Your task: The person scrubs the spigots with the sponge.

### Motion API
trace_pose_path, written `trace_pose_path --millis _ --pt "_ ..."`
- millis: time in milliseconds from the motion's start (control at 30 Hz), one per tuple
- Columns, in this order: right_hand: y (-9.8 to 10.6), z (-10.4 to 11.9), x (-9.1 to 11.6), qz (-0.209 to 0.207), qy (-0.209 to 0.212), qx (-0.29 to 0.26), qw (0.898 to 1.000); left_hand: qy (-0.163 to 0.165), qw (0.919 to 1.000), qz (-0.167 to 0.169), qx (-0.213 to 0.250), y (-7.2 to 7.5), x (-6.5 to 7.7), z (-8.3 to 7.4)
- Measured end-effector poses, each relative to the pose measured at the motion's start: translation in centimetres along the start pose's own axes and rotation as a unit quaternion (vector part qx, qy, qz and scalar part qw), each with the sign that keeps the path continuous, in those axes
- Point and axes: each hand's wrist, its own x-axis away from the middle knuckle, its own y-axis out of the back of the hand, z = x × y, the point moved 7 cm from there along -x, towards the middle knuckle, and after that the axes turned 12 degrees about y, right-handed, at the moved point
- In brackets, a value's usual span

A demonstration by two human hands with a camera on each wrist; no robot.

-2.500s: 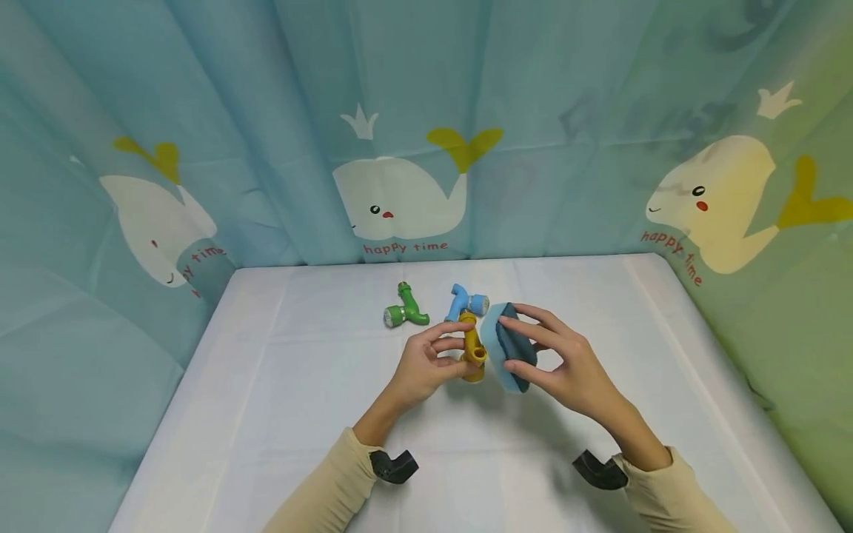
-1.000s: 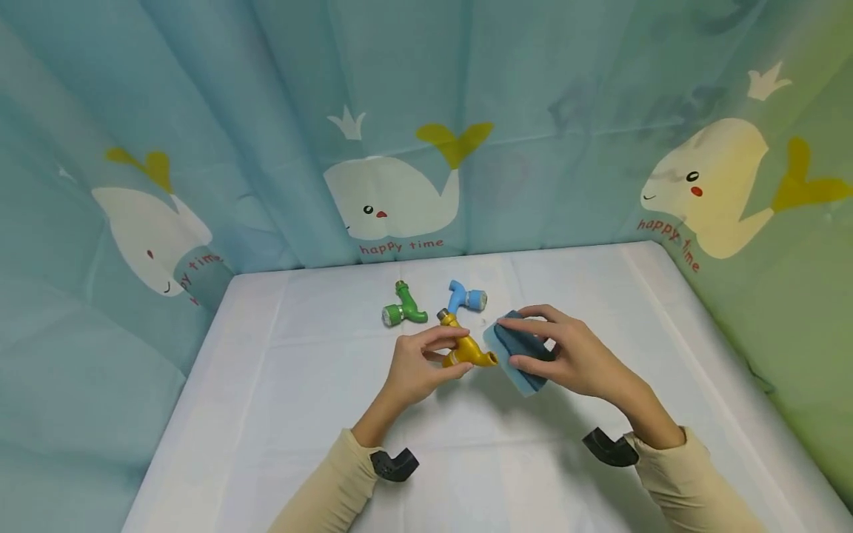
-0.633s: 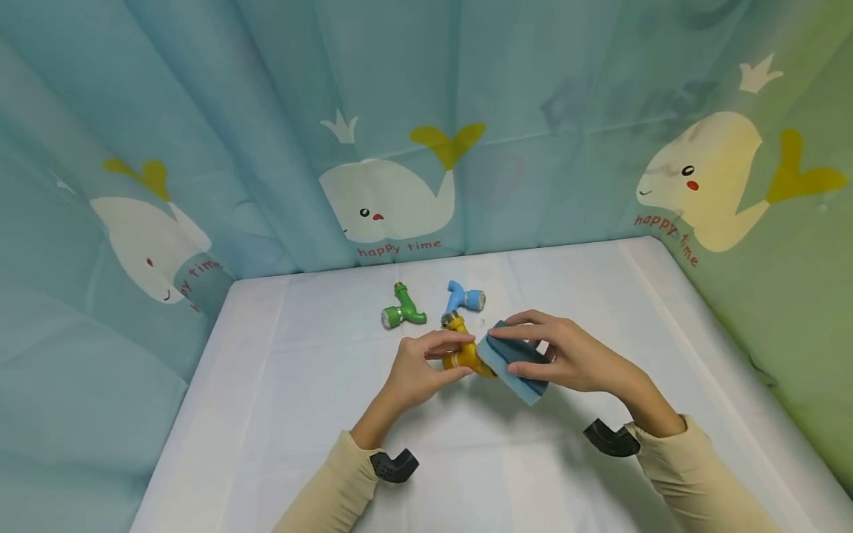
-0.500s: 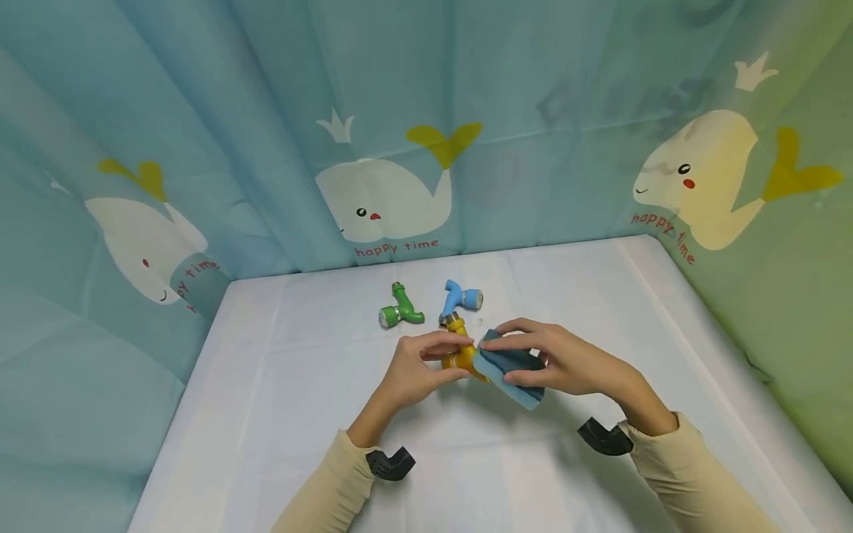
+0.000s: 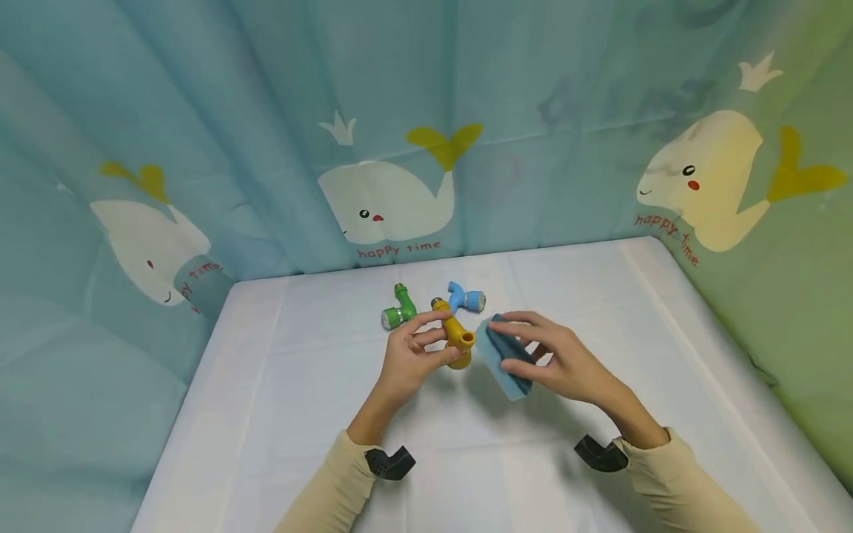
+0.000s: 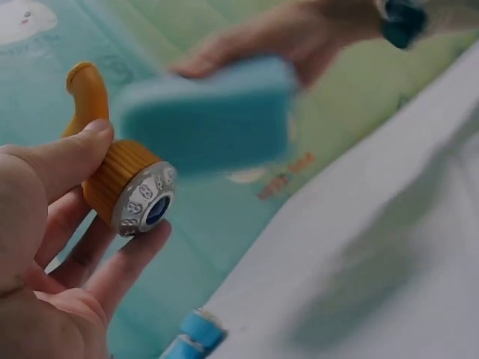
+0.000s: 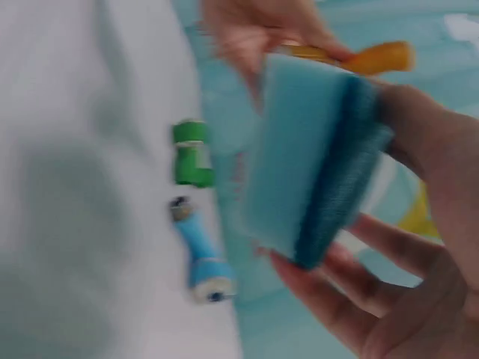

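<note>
In my left hand (image 5: 408, 363) I hold a yellow faucet (image 5: 458, 333) above the table, thumb and fingers round its body. Its spout opening faces toward me and to the right in the head view. The left wrist view shows the ribbed yellow knob with a silver cap (image 6: 153, 200). My right hand (image 5: 566, 363) grips a two-tone blue sponge (image 5: 506, 359), pale on one face and darker on the other. A small gap separates sponge and faucet in the head view. Blur softens the sponge in the left wrist view.
Behind my left hand a green faucet (image 5: 400, 311) lies on the white table (image 5: 300, 414), partly covered by the fingers. A light-blue faucet (image 5: 466, 297) lies to its right. A whale-printed curtain (image 5: 386, 200) borders the table at the back and sides.
The sponge was against the faucet half a second ago and is now apart from it. My left hand has moved up and left, turning the faucet so its spout opening shows.
</note>
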Motion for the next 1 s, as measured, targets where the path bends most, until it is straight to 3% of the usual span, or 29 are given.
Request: trace_pose_path --millis 100,233,333,433,600,733,900,1000 --pt "0.4 0.3 -0.3 -0.038 0.001 0.008 0.999 0.012 0.9999 -0.007 0.005 -0.2 -0.4 0.2" --pt "-0.7 0.5 -0.5 -0.014 0.004 0.032 0.999 0.034 0.9991 -0.024 0.011 -0.2 -0.3 0.6" --pt "-0.5 0.4 -0.5 -0.043 0.001 0.044 0.998 0.044 0.9984 -0.029 0.019 0.0 -0.1 0.8" --pt "-0.5 0.5 -0.8 -0.075 0.002 0.027 0.997 0.036 0.9988 -0.025 0.025 -0.1 -0.2 0.5" --pt "-1.7 0.0 -1.0 -0.066 -0.012 0.022 0.997 0.026 0.9984 -0.041 0.029 0.2 -0.1 0.1" --pt "-1.5 0.1 -1.1 -0.097 -0.014 0.013 0.995 0.028 0.9972 -0.063 0.029 0.5 0.0 0.0" --pt "-2.0 0.0 -1.4 -0.071 -0.008 0.010 0.997 0.015 0.9950 -0.093 0.032 0.9 0.0 -0.2" --pt "-1.4 -0.7 -0.7 -0.081 -0.036 0.034 0.995 0.016 0.9935 -0.103 0.045 1.2 0.0 -0.1"
